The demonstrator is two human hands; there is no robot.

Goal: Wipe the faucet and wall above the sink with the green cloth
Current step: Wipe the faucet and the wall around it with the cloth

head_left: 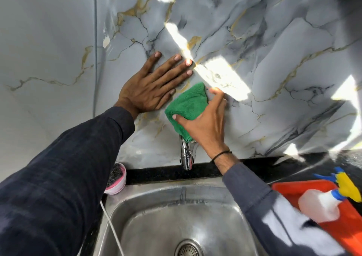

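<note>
Sleeve [58, 177] nearest; left hand [150, 87] is being pressed flat, fingers [172, 63] spread, while cloth [186, 106] is being pinched by right hand [207, 126]; wall [274, 59] is probably best being wiped in overlapping strokes.

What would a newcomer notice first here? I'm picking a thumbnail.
The green cloth, pressed on the marble wall by the right hand just above the chrome faucet. Beside it, the left hand lies flat on the wall. At lower right, a spray bottle lies in an orange tray.
</note>
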